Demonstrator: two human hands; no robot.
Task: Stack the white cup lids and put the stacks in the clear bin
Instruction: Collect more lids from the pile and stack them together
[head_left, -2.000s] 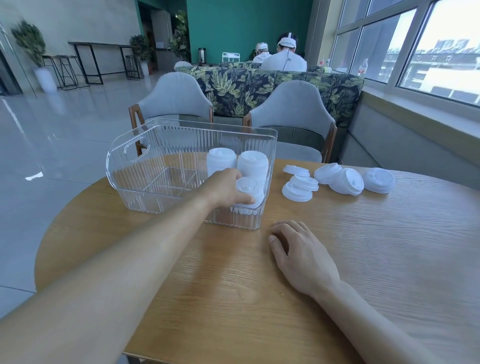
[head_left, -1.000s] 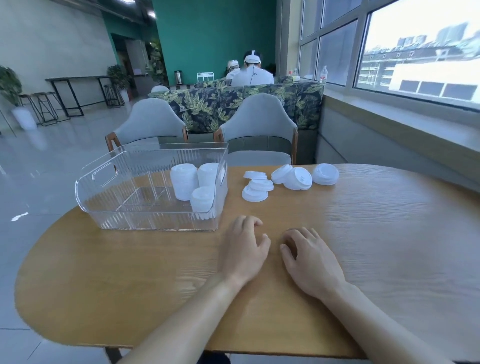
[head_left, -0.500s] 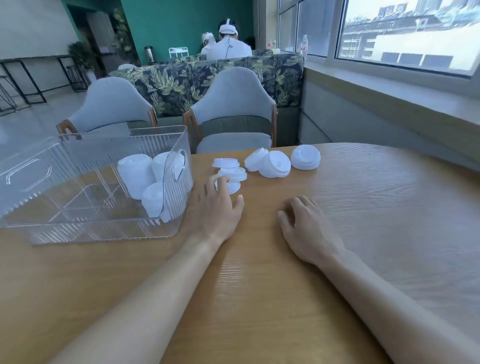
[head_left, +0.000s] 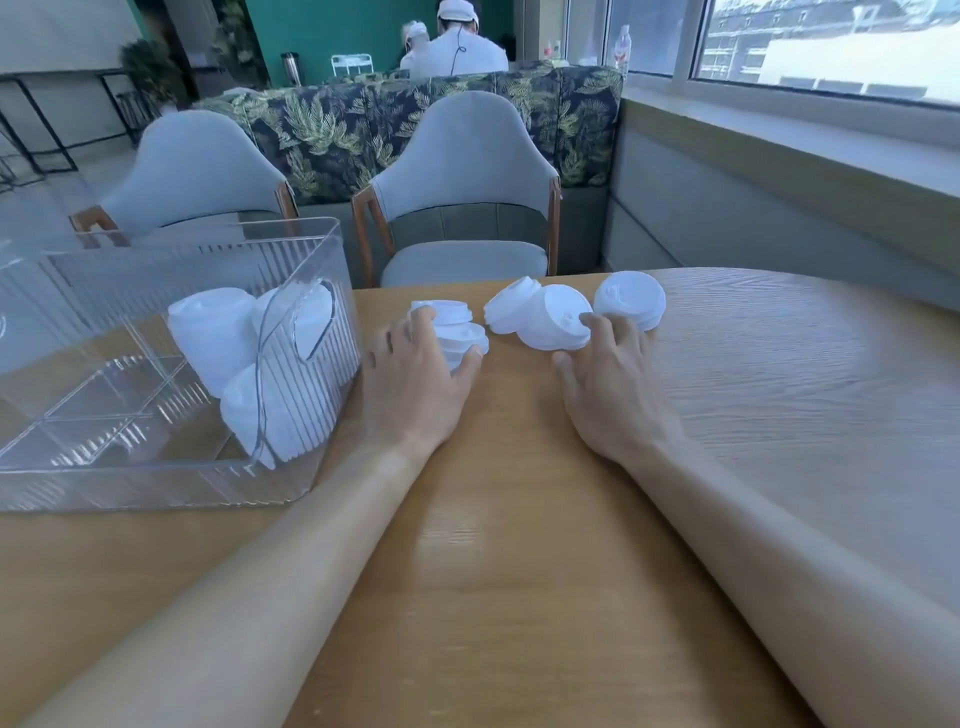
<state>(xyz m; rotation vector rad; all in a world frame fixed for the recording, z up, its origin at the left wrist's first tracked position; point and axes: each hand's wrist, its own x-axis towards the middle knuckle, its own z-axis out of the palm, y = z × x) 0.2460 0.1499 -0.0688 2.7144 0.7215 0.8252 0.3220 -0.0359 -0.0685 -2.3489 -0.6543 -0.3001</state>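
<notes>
Gathering step. Left hand (head_left: 415, 374) curls over loose white lids (head_left: 457, 332) beside the clear bin (head_left: 156, 483); right hand (head_left: 613, 384) spreads onto tilted lids (head_left: 556, 317) (near the table's far edge). Next: nest them.

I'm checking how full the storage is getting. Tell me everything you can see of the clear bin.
The clear bin is a see-through, plastic-looking rectangular box with ribbed walls, rounded corners and an oval handle cutout in its near end wall. It stands upright on the wooden table, at the left. Three stacks of white lids stand inside, bunched at its right end; the rest of its floor, marked with moulded lines, is bare. The left hand lies just beside its right wall.
</notes>
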